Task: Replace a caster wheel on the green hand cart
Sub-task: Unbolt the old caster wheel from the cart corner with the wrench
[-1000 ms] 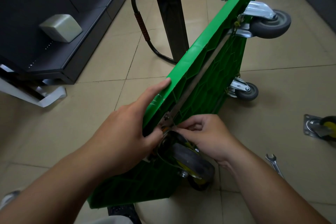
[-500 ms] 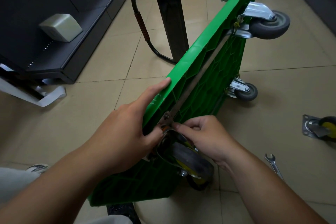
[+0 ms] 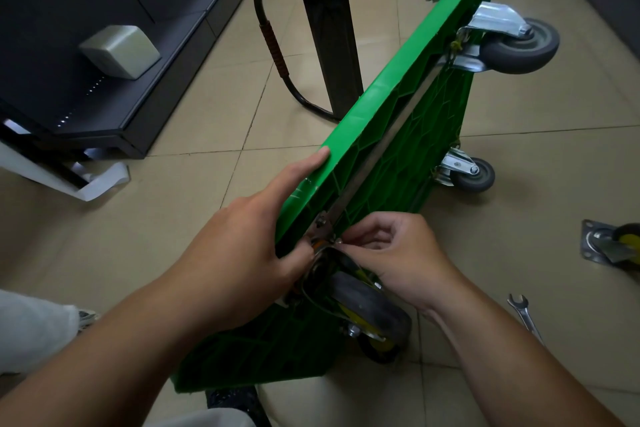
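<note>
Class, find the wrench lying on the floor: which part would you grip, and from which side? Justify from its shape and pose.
Probably the slim shaft just below the open-ended head of the wrench, pinched across its narrow width from above. It lies flat on the tiled floor, so nothing fits underneath, and its other end is hidden behind a forearm.

Beige tile floor (image 3: 194,121): green cart (image 3: 391,156) stands on edge; loose caster (image 3: 616,246) & wrench (image 3: 523,312) lie right of cart, dark shelf unit (image 3: 104,80) left.
</note>
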Demonstrator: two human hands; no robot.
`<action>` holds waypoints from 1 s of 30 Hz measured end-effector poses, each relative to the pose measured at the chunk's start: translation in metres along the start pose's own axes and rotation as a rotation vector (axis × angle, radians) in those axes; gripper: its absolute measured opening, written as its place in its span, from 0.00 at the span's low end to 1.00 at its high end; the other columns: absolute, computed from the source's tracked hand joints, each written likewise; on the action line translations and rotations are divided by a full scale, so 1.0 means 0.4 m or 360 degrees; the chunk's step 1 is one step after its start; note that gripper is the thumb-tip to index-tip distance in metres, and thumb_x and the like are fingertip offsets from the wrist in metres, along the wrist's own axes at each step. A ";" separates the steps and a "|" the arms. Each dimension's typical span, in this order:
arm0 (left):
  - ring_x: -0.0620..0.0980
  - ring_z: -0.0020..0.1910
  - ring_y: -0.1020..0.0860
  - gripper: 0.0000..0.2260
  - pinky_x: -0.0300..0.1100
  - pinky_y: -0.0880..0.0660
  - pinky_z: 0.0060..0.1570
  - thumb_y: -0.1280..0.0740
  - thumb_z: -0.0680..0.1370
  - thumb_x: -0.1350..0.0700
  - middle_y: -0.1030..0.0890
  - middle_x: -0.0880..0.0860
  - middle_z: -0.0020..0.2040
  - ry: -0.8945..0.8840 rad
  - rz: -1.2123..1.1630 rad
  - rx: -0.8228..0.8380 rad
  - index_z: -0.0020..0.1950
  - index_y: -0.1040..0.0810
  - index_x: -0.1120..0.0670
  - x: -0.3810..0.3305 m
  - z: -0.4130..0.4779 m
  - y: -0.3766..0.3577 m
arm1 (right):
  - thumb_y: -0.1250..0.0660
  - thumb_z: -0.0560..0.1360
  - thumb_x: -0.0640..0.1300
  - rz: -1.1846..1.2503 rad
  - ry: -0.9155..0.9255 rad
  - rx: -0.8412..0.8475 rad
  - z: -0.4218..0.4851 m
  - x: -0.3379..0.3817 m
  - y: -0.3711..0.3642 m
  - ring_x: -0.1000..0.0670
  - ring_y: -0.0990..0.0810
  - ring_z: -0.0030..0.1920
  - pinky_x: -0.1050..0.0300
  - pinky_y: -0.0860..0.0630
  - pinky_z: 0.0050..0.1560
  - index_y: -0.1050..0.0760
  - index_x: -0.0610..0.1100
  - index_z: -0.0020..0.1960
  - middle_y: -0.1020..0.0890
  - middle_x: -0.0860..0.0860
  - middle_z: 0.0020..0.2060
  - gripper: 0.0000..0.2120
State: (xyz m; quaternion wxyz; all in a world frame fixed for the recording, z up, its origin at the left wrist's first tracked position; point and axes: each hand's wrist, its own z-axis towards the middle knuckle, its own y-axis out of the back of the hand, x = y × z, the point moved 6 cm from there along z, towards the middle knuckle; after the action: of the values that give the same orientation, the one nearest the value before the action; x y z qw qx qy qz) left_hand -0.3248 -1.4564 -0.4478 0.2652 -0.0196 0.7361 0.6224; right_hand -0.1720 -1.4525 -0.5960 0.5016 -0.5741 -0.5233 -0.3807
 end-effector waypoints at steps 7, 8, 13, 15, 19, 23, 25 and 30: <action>0.51 0.26 0.21 0.41 0.55 0.21 0.30 0.31 0.74 0.50 0.16 0.49 0.41 0.0006 -0.0059 0.0031 0.75 0.50 0.21 -0.006 -0.001 0.000 | 0.20 0.57 0.62 0.0042 -0.0197 0.0030 -0.003 -0.022 -0.004 0.54 0.15 0.40 0.60 0.23 0.42 0.14 0.50 0.44 0.12 0.47 0.40 0.22; 0.51 0.26 0.21 0.41 0.56 0.21 0.30 0.31 0.74 0.50 0.16 0.49 0.41 -0.0002 -0.0058 0.0036 0.75 0.50 0.21 -0.007 -0.002 0.000 | 0.22 0.58 0.65 0.0016 -0.0236 0.0030 -0.003 -0.026 -0.004 0.55 0.16 0.40 0.59 0.24 0.44 0.14 0.49 0.45 0.12 0.48 0.40 0.24; 0.51 0.26 0.22 0.41 0.56 0.21 0.29 0.30 0.75 0.50 0.16 0.50 0.41 -0.0010 -0.0070 0.0033 0.75 0.49 0.20 -0.006 -0.002 -0.001 | 0.30 0.74 0.65 -0.0103 -0.0389 0.0129 -0.015 -0.037 -0.019 0.55 0.19 0.36 0.58 0.26 0.41 0.15 0.41 0.42 0.15 0.48 0.35 0.26; 0.51 0.26 0.22 0.40 0.55 0.21 0.29 0.31 0.74 0.49 0.16 0.49 0.42 -0.0019 -0.0057 0.0036 0.75 0.49 0.21 -0.008 -0.004 -0.002 | 0.30 0.78 0.57 -0.0077 -0.0341 0.0145 -0.020 -0.030 -0.024 0.56 0.18 0.34 0.62 0.25 0.36 0.14 0.42 0.41 0.14 0.48 0.34 0.19; 0.52 0.26 0.19 0.39 0.53 0.20 0.28 0.32 0.73 0.48 0.16 0.48 0.51 -0.0012 -0.0124 0.0048 0.75 0.48 0.21 -0.002 -0.002 -0.002 | 0.24 0.75 0.48 0.0003 -0.0296 0.0117 -0.018 -0.021 -0.020 0.58 0.17 0.34 0.68 0.26 0.33 0.15 0.42 0.41 0.14 0.50 0.34 0.09; 0.44 0.35 0.15 0.42 0.36 0.20 0.30 0.28 0.74 0.51 0.24 0.37 0.54 0.0264 -0.0408 0.0124 0.80 0.48 0.29 0.041 0.008 -0.016 | 0.19 0.70 0.42 -0.0051 -0.0260 -0.0032 -0.010 -0.022 0.005 0.55 0.18 0.37 0.65 0.24 0.37 0.16 0.43 0.43 0.13 0.44 0.40 0.07; 0.36 0.38 0.16 0.40 0.29 0.24 0.30 0.28 0.74 0.50 0.26 0.37 0.54 0.0461 -0.0515 0.0184 0.81 0.46 0.35 0.060 0.012 -0.025 | 0.19 0.69 0.41 -0.0035 -0.0239 -0.0025 -0.008 -0.024 0.008 0.53 0.17 0.39 0.63 0.23 0.39 0.16 0.43 0.43 0.13 0.43 0.42 0.06; 0.41 0.27 0.21 0.14 0.33 0.28 0.25 0.31 0.69 0.47 0.17 0.44 0.34 0.0355 -0.0551 0.0222 0.54 0.20 0.46 0.046 0.026 -0.029 | 0.20 0.70 0.38 0.0021 -0.0169 -0.0006 -0.007 -0.029 0.008 0.52 0.15 0.40 0.63 0.22 0.40 0.16 0.43 0.44 0.12 0.45 0.41 0.06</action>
State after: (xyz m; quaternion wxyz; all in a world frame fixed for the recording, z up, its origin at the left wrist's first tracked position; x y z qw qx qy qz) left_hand -0.3325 -1.4438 -0.4669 0.2857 -0.1961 0.7879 0.5091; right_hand -0.1705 -1.4574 -0.6071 0.4746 -0.5978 -0.5447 -0.3474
